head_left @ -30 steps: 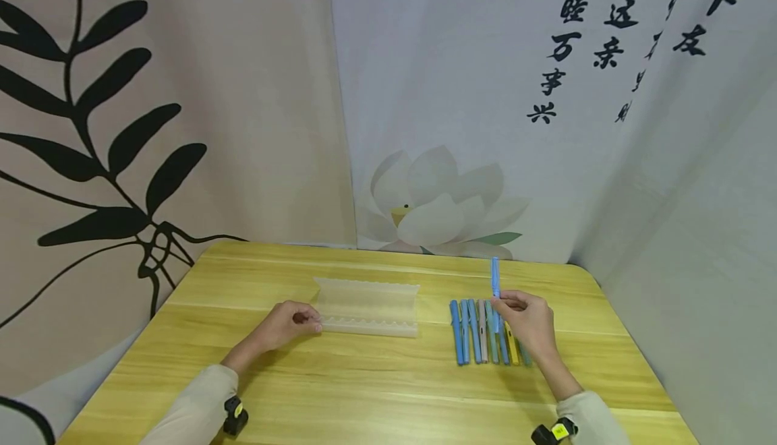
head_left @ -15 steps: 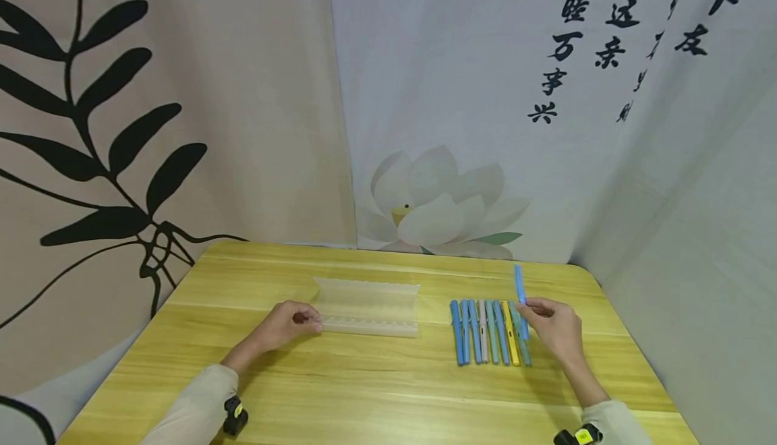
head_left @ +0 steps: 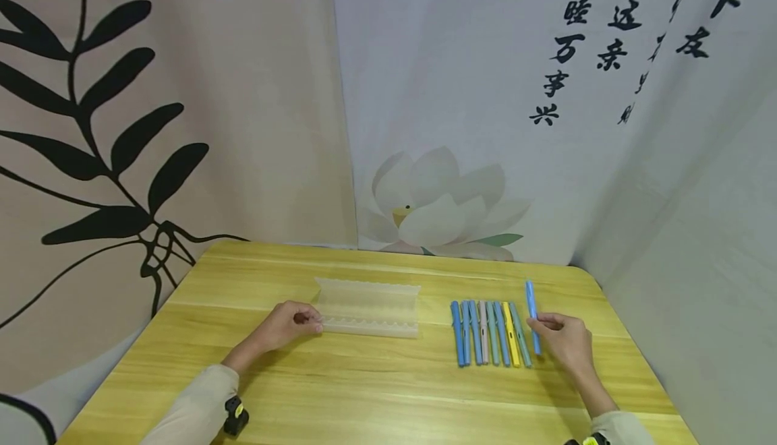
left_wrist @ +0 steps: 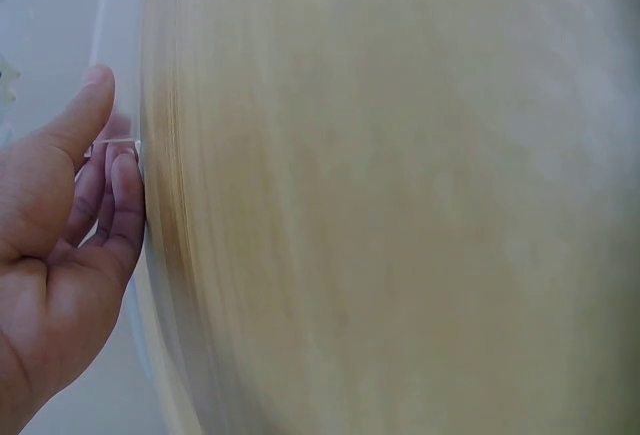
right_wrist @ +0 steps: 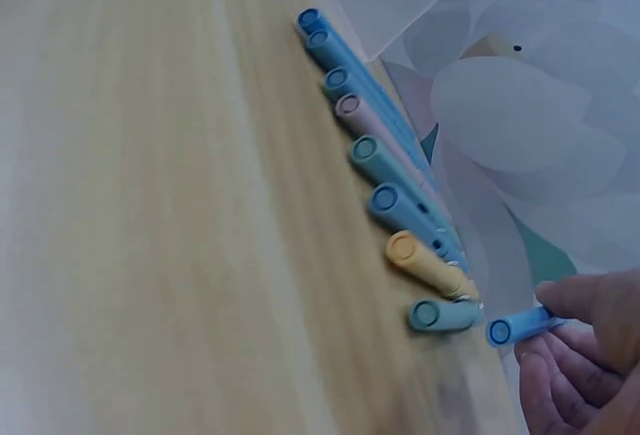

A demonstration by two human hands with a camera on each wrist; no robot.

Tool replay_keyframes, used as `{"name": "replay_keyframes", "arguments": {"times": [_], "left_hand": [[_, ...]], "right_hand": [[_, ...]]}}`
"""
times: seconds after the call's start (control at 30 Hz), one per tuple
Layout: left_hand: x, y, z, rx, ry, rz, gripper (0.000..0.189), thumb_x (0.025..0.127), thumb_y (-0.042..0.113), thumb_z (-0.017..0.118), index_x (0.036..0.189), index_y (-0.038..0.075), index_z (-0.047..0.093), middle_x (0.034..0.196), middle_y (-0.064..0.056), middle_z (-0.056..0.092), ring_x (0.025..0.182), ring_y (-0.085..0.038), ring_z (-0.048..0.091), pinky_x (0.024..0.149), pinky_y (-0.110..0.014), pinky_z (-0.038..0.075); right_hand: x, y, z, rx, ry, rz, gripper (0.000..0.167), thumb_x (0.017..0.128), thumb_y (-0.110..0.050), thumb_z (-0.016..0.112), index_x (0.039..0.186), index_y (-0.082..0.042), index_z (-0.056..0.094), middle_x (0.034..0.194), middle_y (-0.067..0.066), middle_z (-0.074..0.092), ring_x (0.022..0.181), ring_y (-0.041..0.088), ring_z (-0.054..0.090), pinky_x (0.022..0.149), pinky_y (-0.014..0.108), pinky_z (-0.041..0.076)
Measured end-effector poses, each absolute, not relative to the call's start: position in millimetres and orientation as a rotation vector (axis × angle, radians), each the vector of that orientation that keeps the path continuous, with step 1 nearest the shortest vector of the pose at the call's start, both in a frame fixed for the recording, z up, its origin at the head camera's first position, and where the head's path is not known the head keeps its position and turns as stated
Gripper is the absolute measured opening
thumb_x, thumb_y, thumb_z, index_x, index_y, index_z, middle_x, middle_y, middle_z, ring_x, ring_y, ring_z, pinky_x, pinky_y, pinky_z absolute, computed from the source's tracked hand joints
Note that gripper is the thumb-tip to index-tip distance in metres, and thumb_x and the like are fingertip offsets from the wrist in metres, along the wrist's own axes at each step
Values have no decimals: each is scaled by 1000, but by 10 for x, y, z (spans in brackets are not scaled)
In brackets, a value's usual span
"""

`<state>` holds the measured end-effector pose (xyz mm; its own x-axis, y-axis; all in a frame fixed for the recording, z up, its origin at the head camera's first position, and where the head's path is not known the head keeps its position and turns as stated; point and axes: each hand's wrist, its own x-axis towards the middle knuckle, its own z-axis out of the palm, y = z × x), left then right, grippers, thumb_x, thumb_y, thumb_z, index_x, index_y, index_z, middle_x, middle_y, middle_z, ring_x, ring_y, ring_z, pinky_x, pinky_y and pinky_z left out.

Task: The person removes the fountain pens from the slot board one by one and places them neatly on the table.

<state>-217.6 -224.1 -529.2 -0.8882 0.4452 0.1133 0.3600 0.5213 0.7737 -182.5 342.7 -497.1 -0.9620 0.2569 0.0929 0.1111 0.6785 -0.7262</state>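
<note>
My right hand (head_left: 566, 340) pinches a blue pen (head_left: 532, 315) between thumb and fingers, just right of a row of pens. In the right wrist view the held blue pen (right_wrist: 520, 326) points its round end toward the camera, beside the green pen (right_wrist: 445, 315) that ends the row. The row holds several blue pens (head_left: 457, 334), a pinkish one (head_left: 483, 330), green ones and a yellow pen (head_left: 510, 334). My left hand (head_left: 290, 324) pinches the left end of a clear plastic case (head_left: 370, 300) with scalloped edges, lying opened out. In the left wrist view that hand (left_wrist: 75, 205) grips its corner.
Everything lies on a wooden table (head_left: 364, 391) with a rounded far right corner. Behind it hangs a pale curtain (head_left: 461, 94) printed with a lotus, black leaves and writing. The plastic case is left of the pens.
My right hand has carried the blue pen rightward from above the row and lowered it past the row's right end. The left hand keeps its hold on the case.
</note>
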Motion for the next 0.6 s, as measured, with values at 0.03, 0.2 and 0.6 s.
{"name": "replay_keyframes", "arguments": {"times": [0.03,0.2,0.6], "left_hand": [[-2174,-2239,-5294,704,2656,1311,12,97,24,72,102,13,76,94,5,72,85,-9,63,78,-26,52],[-2173,-2231,-5295,700,2654,1311,13,97,25,72,102,14,76,94,6,72,86,-8,63,79,-26,52],[-2162,-2243,-5284,703,2642,1345,13,97,22,73,102,11,76,93,3,72,84,-8,62,77,-25,52]], "right_hand": [[-1822,3438,-4997,-305,-2711,1149,39,93,-33,78,111,1,76,97,13,77,80,15,68,65,27,51],[-1807,3482,-5106,-311,-2738,1133,37,93,-31,77,110,2,76,97,14,77,83,19,70,68,29,54],[-1838,3506,-5190,-319,-2763,1111,37,89,-30,81,105,3,77,87,10,77,72,12,67,62,27,51]]}}
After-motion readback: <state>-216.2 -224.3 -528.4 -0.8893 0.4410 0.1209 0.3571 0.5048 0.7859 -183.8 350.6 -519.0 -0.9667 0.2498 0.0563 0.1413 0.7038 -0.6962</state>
